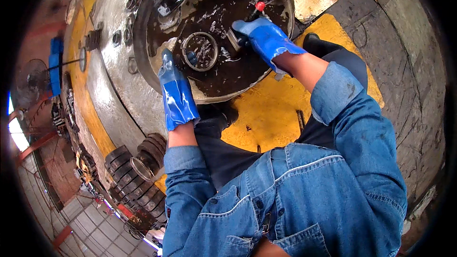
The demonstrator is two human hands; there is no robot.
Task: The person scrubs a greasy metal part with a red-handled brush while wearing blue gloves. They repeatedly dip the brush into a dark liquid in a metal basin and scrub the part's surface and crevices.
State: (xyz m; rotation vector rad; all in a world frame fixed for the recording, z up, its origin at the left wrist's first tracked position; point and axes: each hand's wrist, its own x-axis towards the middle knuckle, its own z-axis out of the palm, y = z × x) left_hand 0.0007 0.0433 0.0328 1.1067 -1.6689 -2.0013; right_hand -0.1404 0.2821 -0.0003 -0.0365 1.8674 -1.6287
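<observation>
Both my hands wear blue rubber gloves and work over a wide round basin (141, 50) of dark, dirty liquid. My left hand (175, 88) is at the basin's near left side, beside a metal ring (215, 58). A dark blue fingertip seems to show inside the ring, so the hand appears to grip it; most of those fingers are hidden. My right hand (264, 35) is closed around what looks like a flat brush (233, 39), its head pointing left toward the ring. A red tip (259, 6) sticks out above that glove.
Dark metal parts (173, 0) lie at the basin's far side. Several small nuts or fittings (128, 31) sit on the metal floor to its left. Stacked black ring-shaped parts (135, 181) stand at lower left. A fan (35, 81) stands farther left. Yellow flooring (259, 123) lies between my legs.
</observation>
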